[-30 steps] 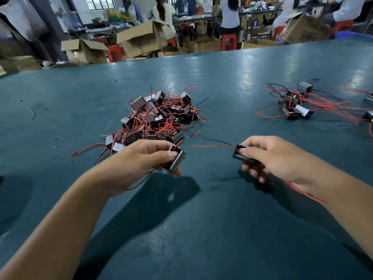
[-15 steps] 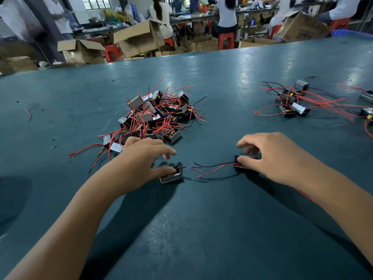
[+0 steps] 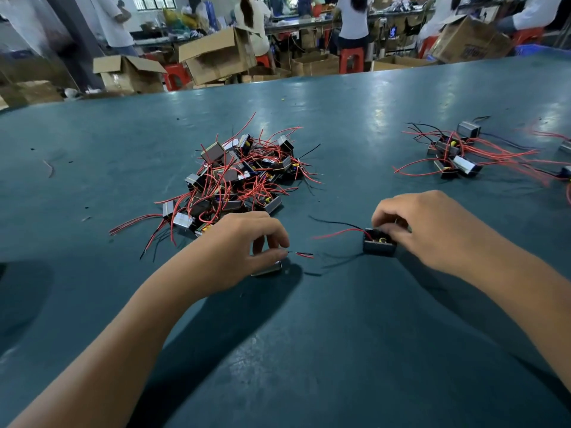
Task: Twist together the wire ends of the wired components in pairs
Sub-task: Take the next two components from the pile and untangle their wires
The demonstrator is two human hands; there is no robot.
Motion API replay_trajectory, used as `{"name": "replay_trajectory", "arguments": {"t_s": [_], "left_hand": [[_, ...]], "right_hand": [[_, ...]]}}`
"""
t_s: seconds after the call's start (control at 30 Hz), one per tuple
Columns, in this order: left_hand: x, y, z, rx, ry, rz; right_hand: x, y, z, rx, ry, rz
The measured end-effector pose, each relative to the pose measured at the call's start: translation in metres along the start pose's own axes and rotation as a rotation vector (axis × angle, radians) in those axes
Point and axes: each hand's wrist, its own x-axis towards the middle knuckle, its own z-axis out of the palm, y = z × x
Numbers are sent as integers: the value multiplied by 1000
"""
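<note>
- Teal table (image 3: 340, 350) carries a tangled pile (image 3: 241, 177) of wired components beyond the hands.
- Left hand (image 3: 238, 251) pinches one component (image 3: 268, 268); right hand (image 3: 432, 230) grips another (image 3: 379, 246).
- Wire ends (image 3: 304, 254) look thin and floppy (easily bent), best pinched near their tips.

Counter (image 3: 309, 350): dark teal sheet covering, smooth, semi-gloss; pale glare patches toward far edge, a few scuffs and specks. Pile (image 3: 241, 177) of components: bodies partly bright, reflective metal, partly matt black plastic; some show yellow tape. Wires (image 3: 278, 137): thin leads in glossy red and black plastic insulation. Component (image 3: 379, 246) near right hand: matt black plastic, yellow inside. Component (image 3: 268, 268) under left hand: shiny metal side. Boxes (image 3: 216, 57): brown corrugated cardboard, matt. Stools (image 3: 350, 58): red plastic, slight sheen.
</note>
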Motion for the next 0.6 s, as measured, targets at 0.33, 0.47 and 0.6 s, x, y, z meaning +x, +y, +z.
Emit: {"name": "replay_trajectory", "arguments": {"t_s": [0.33, 0.47, 0.6], "left_hand": [[1, -4, 3, 11, -49, -16], [1, -2, 1, 12, -99, -22], [1, -2, -1, 9, -137, -52]], "right_hand": [[-4, 6, -22, 165, -40, 40], [-13, -23, -34, 243, 378, -147], [-25, -65, -15, 233, 362, -365]]}}
